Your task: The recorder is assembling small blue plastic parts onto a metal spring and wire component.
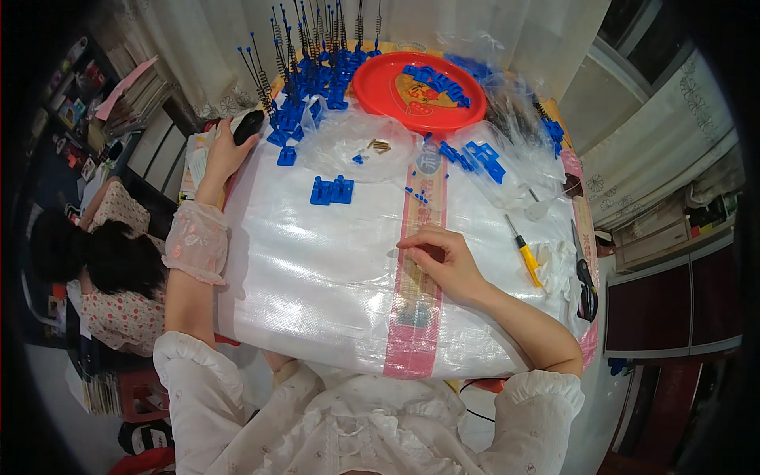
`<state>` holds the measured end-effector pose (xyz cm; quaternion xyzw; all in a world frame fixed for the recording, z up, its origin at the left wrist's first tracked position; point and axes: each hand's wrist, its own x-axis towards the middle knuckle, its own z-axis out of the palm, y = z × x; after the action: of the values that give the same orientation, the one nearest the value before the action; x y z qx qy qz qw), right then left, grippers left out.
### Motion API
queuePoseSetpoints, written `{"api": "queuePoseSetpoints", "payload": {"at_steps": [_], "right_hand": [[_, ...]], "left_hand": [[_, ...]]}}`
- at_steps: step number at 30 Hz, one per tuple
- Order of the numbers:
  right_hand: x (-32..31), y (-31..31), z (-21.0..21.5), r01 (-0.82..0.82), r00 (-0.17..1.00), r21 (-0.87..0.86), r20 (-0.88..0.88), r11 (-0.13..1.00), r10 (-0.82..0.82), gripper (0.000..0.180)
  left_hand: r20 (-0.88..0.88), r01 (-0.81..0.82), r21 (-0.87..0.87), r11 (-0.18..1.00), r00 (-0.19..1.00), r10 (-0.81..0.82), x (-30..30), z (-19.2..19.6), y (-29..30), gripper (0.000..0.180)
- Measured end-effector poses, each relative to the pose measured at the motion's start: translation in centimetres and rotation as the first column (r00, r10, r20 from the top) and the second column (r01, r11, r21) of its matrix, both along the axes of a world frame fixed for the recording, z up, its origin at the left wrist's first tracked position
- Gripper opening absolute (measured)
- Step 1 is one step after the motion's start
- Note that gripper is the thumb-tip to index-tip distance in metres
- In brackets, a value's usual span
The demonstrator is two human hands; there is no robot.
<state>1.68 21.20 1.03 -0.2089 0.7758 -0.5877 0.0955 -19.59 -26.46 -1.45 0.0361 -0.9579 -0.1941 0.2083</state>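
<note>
My left hand (227, 149) reaches to the far left edge of the table and is closed around a small black object (248, 125). My right hand (440, 260) rests on the white woven sheet (317, 269) near the middle, fingers curled and pinched together; whether they hold something tiny I cannot tell. A blue plastic piece (332, 191) stands on the sheet between the two hands. Several blue pieces with thin black rods (305, 75) are massed at the back, beside my left hand.
A red round tray (385, 89) with blue parts sits at the back. Clear plastic bags (360, 146) with small parts lie before it. A yellow-handled screwdriver (525, 253) and black scissors (585, 281) lie at right. A person in a floral top (111, 261) sits low at left.
</note>
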Motion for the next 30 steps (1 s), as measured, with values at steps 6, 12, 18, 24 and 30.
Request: {"api": "queuePoseSetpoints", "payload": {"at_steps": [6, 12, 18, 24, 30], "right_hand": [[0.0, -0.1, 0.1, -0.013, 1.0, 0.004, 0.003, 1.0, 0.013, 0.017], [0.1, -0.2, 0.1, -0.01, 1.0, 0.007, -0.002, 1.0, 0.01, 0.016], [0.0, -0.1, -0.1, -0.011, 1.0, 0.01, -0.02, 1.0, 0.011, 0.016], [-0.1, -0.3, -0.1, -0.016, 0.999, -0.001, -0.049, 1.0, 0.016, 0.019], [-0.2, -0.1, -0.3, 0.066, 0.995, -0.067, -0.073, 0.996, -0.071, 0.017]], "left_hand": [[-0.08, 0.051, 0.045, 0.998, 0.996, -0.048, 0.0, -0.9, -0.4, 0.099], [-0.006, 0.019, 0.175, 0.984, 1.0, -0.018, 0.4, -0.5, -0.5, 0.109], [0.092, 0.036, 0.251, 0.967, 0.994, -0.061, 1.6, 0.4, -0.8, 0.114], [-0.054, -0.051, 0.055, 0.997, 0.997, 0.054, 5.2, 2.3, -1.9, 0.11], [-0.409, -0.007, -0.129, 0.992, 0.911, -0.047, 15.4, 11.4, 6.7, 0.069]]}}
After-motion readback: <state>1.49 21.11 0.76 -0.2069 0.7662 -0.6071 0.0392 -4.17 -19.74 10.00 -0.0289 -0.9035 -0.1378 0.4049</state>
